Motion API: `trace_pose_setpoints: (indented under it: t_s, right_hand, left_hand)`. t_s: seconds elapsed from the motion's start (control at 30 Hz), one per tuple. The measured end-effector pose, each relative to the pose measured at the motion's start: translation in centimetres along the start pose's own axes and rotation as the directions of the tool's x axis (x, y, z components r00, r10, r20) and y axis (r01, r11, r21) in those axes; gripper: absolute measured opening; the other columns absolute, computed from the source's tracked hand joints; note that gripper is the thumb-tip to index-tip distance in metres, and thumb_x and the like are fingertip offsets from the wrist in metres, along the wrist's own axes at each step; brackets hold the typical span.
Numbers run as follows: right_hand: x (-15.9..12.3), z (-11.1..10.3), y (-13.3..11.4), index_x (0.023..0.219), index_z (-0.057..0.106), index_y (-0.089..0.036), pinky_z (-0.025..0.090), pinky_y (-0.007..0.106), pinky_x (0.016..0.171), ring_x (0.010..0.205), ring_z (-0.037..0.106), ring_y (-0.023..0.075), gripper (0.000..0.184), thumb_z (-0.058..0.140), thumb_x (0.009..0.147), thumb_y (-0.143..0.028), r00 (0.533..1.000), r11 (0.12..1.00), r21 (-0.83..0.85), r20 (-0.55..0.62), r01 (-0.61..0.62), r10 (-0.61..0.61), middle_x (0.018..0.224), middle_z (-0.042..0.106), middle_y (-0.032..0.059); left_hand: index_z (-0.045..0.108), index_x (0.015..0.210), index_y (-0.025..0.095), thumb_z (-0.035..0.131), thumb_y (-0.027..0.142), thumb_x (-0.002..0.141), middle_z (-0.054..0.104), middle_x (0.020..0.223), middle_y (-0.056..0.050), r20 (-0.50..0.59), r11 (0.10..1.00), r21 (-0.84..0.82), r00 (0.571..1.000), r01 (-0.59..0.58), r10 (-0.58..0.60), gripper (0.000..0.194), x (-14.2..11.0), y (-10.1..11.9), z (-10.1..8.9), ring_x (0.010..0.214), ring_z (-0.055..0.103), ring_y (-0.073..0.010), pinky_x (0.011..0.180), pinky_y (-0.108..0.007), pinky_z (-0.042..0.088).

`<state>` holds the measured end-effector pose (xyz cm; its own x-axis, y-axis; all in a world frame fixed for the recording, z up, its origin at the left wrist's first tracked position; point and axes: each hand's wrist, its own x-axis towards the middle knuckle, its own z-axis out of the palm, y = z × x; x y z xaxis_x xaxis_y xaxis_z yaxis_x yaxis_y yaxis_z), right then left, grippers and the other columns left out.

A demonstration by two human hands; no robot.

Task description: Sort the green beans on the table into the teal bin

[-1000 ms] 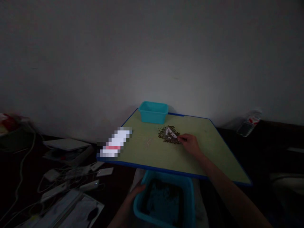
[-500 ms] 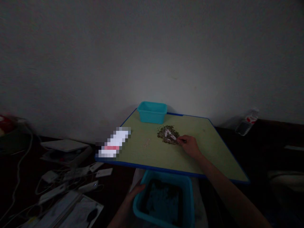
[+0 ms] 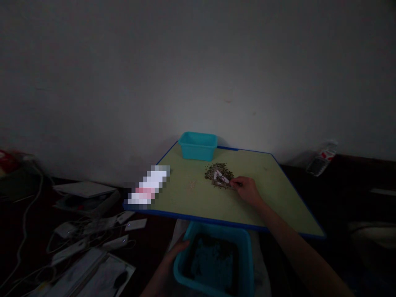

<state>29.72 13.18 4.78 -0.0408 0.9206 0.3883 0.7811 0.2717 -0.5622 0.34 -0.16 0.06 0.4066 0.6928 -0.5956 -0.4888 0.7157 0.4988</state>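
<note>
A loose heap of small dark bits, like seeds or grains, (image 3: 211, 176) lies on the pale yellow-green table (image 3: 247, 210). Pale, elongated pieces (image 3: 221, 176) show in its middle. My right hand (image 3: 244, 187) is closed in a pinch at the heap's right edge, round a thin tool with a dark end; its kind is too dim to make out. Below the table edge, my left hand (image 3: 180, 248) grips the left rim of a blue plastic tub (image 3: 250, 260). Dark bits lie along the inside of this tub. A small scatter of pale bits (image 3: 192, 186) is left of the heap.
A second blue tub (image 3: 198, 153) stands at the table's back. A blurred-out bright screen (image 3: 148, 187) lies at the left edge. Cables and white chargers (image 3: 114, 243) clutter the floor at left. A clear plastic package (image 3: 323, 159) is at right, by the wall.
My right hand stays at the heap's edge with only a very slight shift, and the pale pieces there sit a little differently. My left hand and the tubs have not moved.
</note>
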Motion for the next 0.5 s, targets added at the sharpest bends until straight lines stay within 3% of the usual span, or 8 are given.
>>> trace_pose_setpoints:
  t_s: [0.27, 0.5]
  right_hand:
    - [-0.21, 0.08, -0.28, 0.090, 0.080, -0.024, 0.049, 0.028, 0.073, 0.078, 0.068, 0.0191, 0.023, 0.057, 0.086, -0.024, 1.000, 1.000, -0.025, 0.025, 0.011, -0.011, 0.086, 0.077, 0.0042]
    - [0.02, -0.15, -0.07, 0.087, 0.080, -0.025, 0.049, 0.029, 0.073, 0.078, 0.069, 0.0206, 0.023, 0.057, 0.086, -0.024, 0.999, 0.993, -0.113, -0.027, -0.043, 0.040, 0.087, 0.077, 0.0051]
  left_hand:
    - [0.045, 0.144, 0.013, 0.068, 0.036, 0.079, 0.081, 0.098, -0.016, 0.024, 1.000, 0.008, 1.000, -0.015, 0.015, 0.073, 0.33, -0.04, -0.32, 0.093, 0.074, -0.0404, 0.096, -0.055, 0.049]
    - [0.042, 0.146, 0.012, 0.068, 0.032, 0.078, 0.081, 0.101, -0.016, 0.001, 1.000, 0.009, 1.000, -0.003, 0.003, 0.075, 0.05, 0.28, 0.06, 0.095, 0.074, -0.0401, 0.095, -0.053, 0.050]
